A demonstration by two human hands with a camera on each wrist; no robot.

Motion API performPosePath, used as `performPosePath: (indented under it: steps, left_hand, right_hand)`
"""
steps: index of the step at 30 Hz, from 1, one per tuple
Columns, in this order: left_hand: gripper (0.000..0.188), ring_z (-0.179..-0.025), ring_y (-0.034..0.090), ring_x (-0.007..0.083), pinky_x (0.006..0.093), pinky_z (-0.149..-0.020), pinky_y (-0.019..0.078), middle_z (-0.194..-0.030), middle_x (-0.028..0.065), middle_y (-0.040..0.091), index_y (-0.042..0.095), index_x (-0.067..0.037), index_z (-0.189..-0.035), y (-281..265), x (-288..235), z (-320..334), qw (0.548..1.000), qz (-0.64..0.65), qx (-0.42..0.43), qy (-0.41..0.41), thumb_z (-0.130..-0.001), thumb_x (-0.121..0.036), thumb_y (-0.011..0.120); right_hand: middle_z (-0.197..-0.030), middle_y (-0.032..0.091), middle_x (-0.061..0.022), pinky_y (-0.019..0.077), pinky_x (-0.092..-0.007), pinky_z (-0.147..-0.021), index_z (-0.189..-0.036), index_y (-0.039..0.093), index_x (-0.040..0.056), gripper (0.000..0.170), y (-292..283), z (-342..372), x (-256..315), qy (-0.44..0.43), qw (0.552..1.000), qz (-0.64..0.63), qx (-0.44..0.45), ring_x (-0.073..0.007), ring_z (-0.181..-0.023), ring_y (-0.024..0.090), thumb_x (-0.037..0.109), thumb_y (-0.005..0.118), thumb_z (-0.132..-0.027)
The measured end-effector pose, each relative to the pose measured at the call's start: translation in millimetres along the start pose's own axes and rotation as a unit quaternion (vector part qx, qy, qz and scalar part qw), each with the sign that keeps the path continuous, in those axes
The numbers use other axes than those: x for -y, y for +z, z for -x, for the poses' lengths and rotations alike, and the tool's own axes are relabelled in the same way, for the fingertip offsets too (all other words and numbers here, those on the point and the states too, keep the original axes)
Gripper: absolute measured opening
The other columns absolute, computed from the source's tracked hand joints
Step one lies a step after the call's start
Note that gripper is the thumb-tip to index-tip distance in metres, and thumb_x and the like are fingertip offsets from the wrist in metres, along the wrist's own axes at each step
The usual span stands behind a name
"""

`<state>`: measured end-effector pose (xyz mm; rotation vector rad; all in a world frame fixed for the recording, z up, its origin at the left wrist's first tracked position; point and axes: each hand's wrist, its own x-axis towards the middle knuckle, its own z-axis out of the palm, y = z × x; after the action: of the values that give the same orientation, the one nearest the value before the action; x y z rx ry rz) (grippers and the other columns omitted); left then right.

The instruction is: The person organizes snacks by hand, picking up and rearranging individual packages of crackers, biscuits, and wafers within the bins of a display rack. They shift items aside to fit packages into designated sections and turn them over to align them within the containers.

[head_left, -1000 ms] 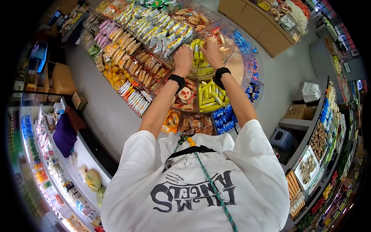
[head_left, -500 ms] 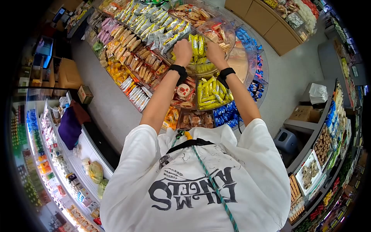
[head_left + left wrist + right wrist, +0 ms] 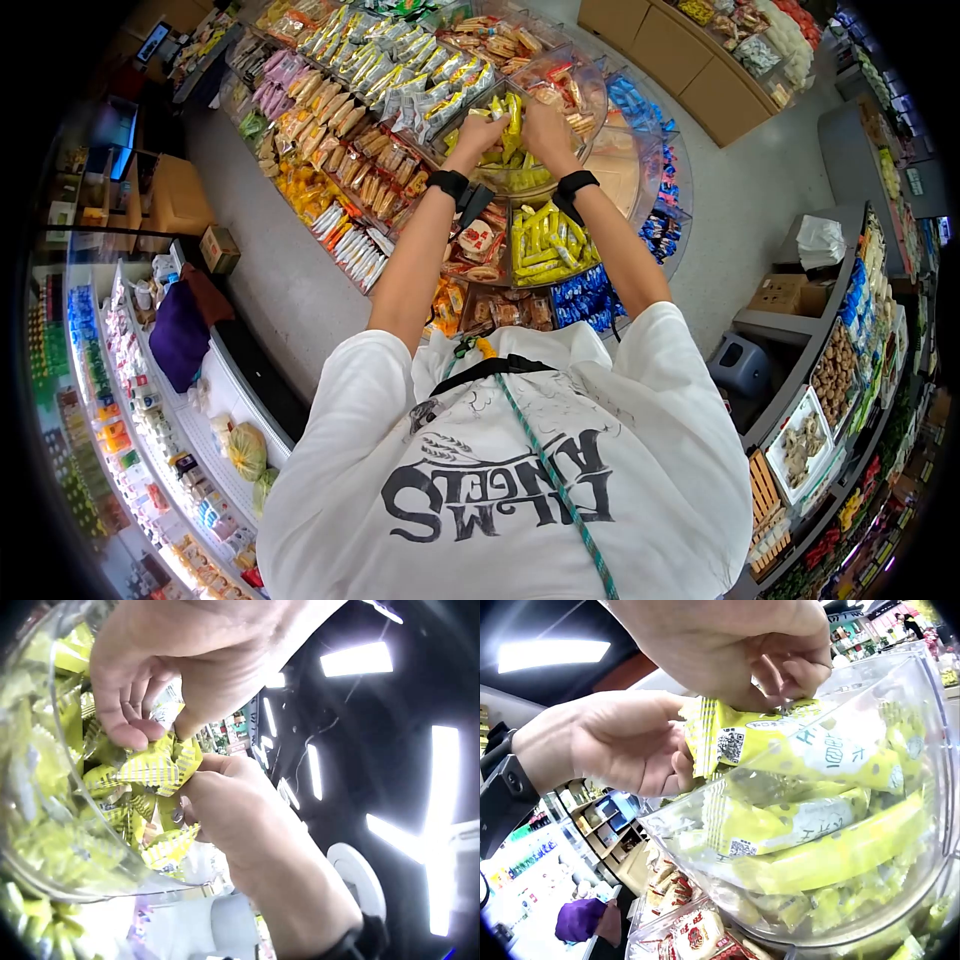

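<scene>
Between my two hands a yellow snack packet [image 3: 802,742] stands at the top of a clear plastic bin [image 3: 930,682]. My left hand [image 3: 478,138] pinches the striped end of its wrapper, thumb and fingers at the crimped edge. Curled over the same packet is my right hand [image 3: 548,135], its fingers gripping it from above in the right wrist view. In the left wrist view, the crinkled yellow wrapper [image 3: 161,769] lies between my left hand [image 3: 210,645] and right hand [image 3: 247,810]. More yellow packets [image 3: 795,825] fill the bin below.
Around the bin, a round display holds silver-and-yellow packets [image 3: 440,85], red-wrapped crackers [image 3: 478,238], another bin of yellow packets [image 3: 550,245] and blue packets [image 3: 585,295]. A bare wooden round surface [image 3: 615,165] lies to the right. Grey floor [image 3: 280,210] surrounds the display.
My left hand has turned its fingers inward toward the right hand. Yellow packets that stood side by side between the hands have shifted, and one now tilts upright there.
</scene>
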<state>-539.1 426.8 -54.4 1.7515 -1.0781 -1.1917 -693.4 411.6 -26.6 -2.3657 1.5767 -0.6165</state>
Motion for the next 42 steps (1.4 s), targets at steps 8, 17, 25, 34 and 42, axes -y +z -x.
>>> performPosePath:
  steps: [8, 17, 25, 34, 42]
  left_hand:
    - [0.05, -0.06, 0.071, 0.0222, 0.0305, -0.053, 0.0582, -0.071, 0.0146, 0.068, 0.062, 0.008, -0.081, 10.2, -8.4, 26.7, 0.999, -0.046, -0.025, -0.013, -0.088, -0.041, 0.07]
    - [0.054, -0.05, 0.067, 0.0202, 0.0329, -0.056, 0.056, -0.058, 0.0107, 0.068, 0.064, 0.003, -0.056, 17.7, -7.4, 34.8, 0.994, -0.073, -0.078, 0.03, -0.092, -0.038, 0.065]
    - [0.058, -0.048, 0.058, 0.0354, 0.044, -0.05, 0.0457, -0.05, 0.0198, 0.055, 0.061, 0.005, -0.053, 9.1, -4.0, 35.2, 0.916, -0.301, -0.173, 0.201, -0.085, -0.043, 0.071]
    - [0.038, -0.05, 0.055, 0.0306, 0.0416, -0.054, 0.0432, -0.055, 0.0171, 0.057, 0.068, 0.005, -0.076, -54.2, -9.7, 75.8, 0.938, -0.232, -0.055, 0.254, -0.095, -0.027, 0.06]
    - [0.02, -0.084, 0.066, 0.0292, 0.0413, -0.076, 0.0535, -0.096, 0.0159, 0.068, 0.071, 0.0, -0.102, -56.8, -4.8, 85.1, 0.903, -0.313, 0.066, 0.286, -0.086, -0.011, 0.069]
  right_hand:
    - [-0.091, 0.068, -0.0253, 0.0529, -0.0505, -0.075, -0.1, 0.068, -0.0022, 0.026, 10.9, -8.3, -28.6, 0.001, 0.997, -0.07, 0.028, -0.0417, -0.088, 0.066, 0.018, 0.064, -0.085]
    - [-0.087, 0.068, -0.0239, 0.0546, -0.0474, -0.07, -0.084, 0.066, -0.0023, 0.023, -9.7, 17.7, 0.0, -0.013, 1.0, 0.01, -0.002, -0.04, -0.082, 0.068, 0.021, 0.064, -0.086]
    - [-0.081, 0.067, -0.024, 0.0552, -0.0464, -0.066, -0.078, 0.066, -0.0031, 0.013, 8.1, 11.0, -14.3, -0.058, 0.997, 0.033, -0.024, -0.0398, -0.077, 0.068, 0.008, 0.06, -0.082]
    - [-0.099, 0.07, -0.0151, 0.0512, -0.0428, -0.083, -0.102, 0.07, 0.002, 0.024, -37.7, 42.1, -48.9, -0.176, 0.972, -0.086, 0.129, -0.0346, -0.094, 0.065, 0.01, 0.069, -0.08]
    - [-0.1, 0.069, -0.0141, 0.0493, -0.0424, -0.087, -0.102, 0.072, 0.0052, 0.023, -25.7, 41.7, -42.0, -0.243, 0.953, -0.098, 0.153, -0.0324, -0.098, 0.063, 0.011, 0.07, -0.08]
